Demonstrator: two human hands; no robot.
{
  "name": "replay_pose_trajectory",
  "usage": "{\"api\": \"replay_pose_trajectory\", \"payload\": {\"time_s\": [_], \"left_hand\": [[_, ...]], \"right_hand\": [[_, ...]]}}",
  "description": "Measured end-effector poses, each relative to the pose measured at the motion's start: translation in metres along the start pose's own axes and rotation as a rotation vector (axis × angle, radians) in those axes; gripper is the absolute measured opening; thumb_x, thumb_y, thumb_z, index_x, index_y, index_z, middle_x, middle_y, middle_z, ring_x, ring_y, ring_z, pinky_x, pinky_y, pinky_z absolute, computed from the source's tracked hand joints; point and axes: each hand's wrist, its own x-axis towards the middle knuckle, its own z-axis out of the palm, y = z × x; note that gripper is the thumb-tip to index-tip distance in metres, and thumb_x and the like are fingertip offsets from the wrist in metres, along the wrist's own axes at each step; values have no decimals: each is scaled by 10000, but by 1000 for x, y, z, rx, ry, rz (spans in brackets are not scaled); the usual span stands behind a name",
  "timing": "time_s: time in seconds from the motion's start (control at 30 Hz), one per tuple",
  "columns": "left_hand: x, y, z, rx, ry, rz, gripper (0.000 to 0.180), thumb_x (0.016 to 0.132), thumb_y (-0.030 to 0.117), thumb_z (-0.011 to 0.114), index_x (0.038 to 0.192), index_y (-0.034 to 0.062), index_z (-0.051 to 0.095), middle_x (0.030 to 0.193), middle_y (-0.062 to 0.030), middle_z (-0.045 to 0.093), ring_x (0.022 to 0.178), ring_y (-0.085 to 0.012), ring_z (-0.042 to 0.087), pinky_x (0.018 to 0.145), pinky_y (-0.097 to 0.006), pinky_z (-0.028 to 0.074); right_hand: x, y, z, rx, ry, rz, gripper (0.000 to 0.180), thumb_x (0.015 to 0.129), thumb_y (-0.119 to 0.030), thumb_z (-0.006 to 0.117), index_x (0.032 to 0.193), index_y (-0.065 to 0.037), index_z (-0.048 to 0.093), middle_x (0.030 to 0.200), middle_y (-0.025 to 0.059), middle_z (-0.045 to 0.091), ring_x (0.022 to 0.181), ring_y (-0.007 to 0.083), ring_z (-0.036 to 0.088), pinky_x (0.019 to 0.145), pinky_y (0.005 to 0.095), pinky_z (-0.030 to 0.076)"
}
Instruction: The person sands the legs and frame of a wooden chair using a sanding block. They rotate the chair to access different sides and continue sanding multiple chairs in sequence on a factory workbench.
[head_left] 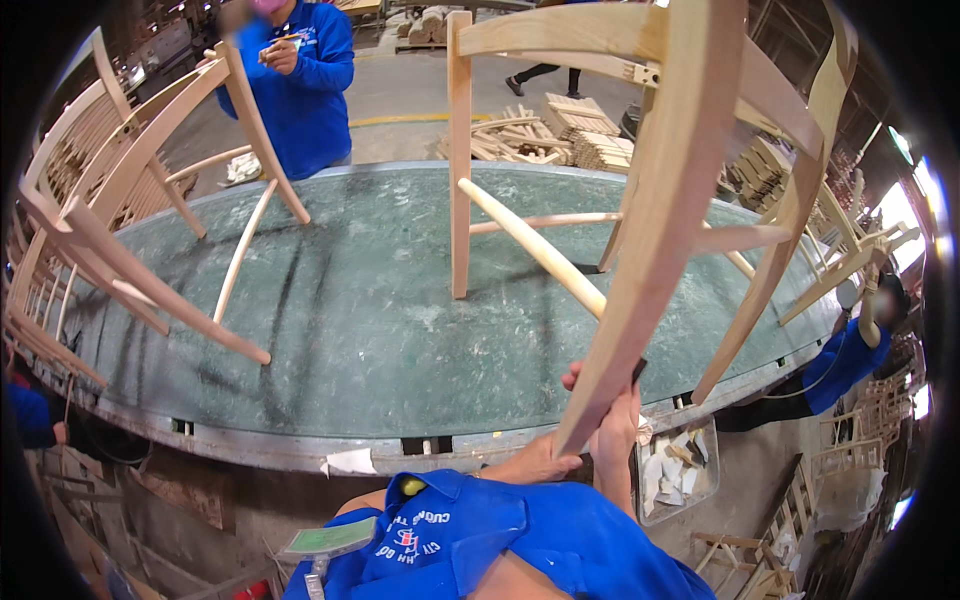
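The person stands at the near edge of a large green table [360, 330] with a scuffed, dusty top. An unfinished wooden chair frame [640, 230] stands on the right part of the table, its near leg raised over the table edge toward the camera.

Right hand [612, 420]: raised at the near table edge, fingers closed around the lower end of the chair frame's near leg. A small dark object shows between the fingers and the wood; its kind cannot be told.

Left hand [535, 465]: lower and just left of the right hand, at the bottom end of the same leg. It touches or nearly touches the wood; whether its fingers are closed on the leg cannot be told, as the leg hides them.

A clear plastic tub [680, 475] holding pale scraps sits just right of the hands, below the table edge. A second chair frame [150, 200] lies tilted on the left part of the table. At the far edge, a person in a blue shirt [300, 80] stands with both hands raised to the chest. At the right edge, another person in blue [845, 360] reaches up to a chair frame. Stacks of cut wood pieces [560, 135] lie on the floor beyond the table.
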Motion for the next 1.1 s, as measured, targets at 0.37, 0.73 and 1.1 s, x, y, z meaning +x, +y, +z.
{"api": "replay_pose_trajectory", "payload": {"time_s": [0.37,0.73,1.1], "left_hand": [[58,38,3,497,-496,58,445,845,317,694,1180,50,571,1017,-94,660,920,-170,625,809,-316,500],[123,228,-167,240,751,762,491,808,291,733,1155,13,526,905,-36,557,826,-125,557,670,-270,464],[74,206,-121,89,904,716,326,733,246,707,912,38,531,696,-51,499,606,-129,509,576,-266,465]], "right_hand": [[-39,-27,-94,-678,361,-210,427,745,-113,753,1091,19,540,900,80,622,772,154,612,694,288,505],[-44,-63,-160,-503,381,-304,436,716,-280,796,983,12,612,802,66,638,663,132,613,600,262,495],[-58,-80,-175,-331,407,-230,638,682,-283,802,1163,55,554,1009,150,636,721,144,622,603,279,513]]}}
